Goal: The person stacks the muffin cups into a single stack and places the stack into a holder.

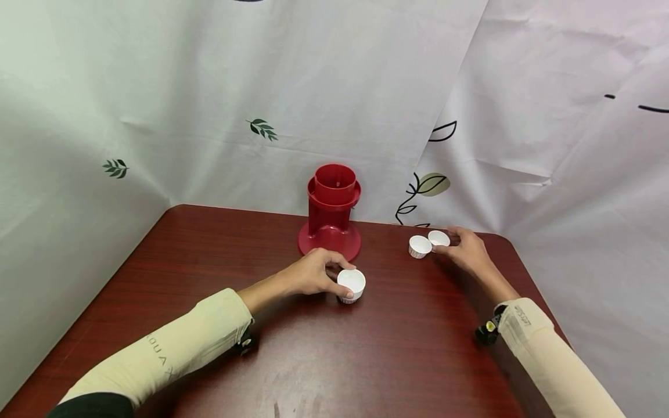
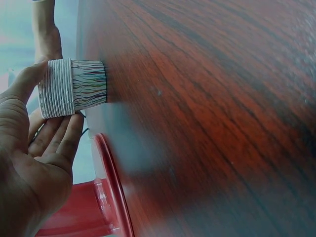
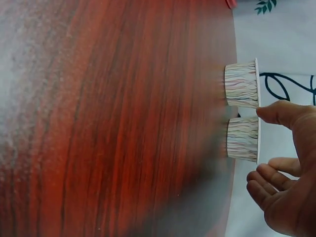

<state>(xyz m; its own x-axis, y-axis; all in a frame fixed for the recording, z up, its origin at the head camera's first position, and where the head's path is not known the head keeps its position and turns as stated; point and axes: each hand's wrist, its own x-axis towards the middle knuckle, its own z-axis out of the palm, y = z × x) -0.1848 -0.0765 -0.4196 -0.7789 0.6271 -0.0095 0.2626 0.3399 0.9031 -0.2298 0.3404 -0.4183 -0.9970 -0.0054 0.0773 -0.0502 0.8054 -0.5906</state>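
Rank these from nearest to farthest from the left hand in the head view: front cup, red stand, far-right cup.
1. Front cup: gripped by the left hand.
2. Red stand: just behind the hand.
3. Far-right cup: across the table, at the right hand.

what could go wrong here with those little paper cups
The left hand pinches a stack of paper cups by thumb and fingers only; a squeeze may crush it or split the stack. The right hand touches one of two cups that stand against each other, so a nudge could tip its neighbour. The red dispenser stands close behind the left hand.
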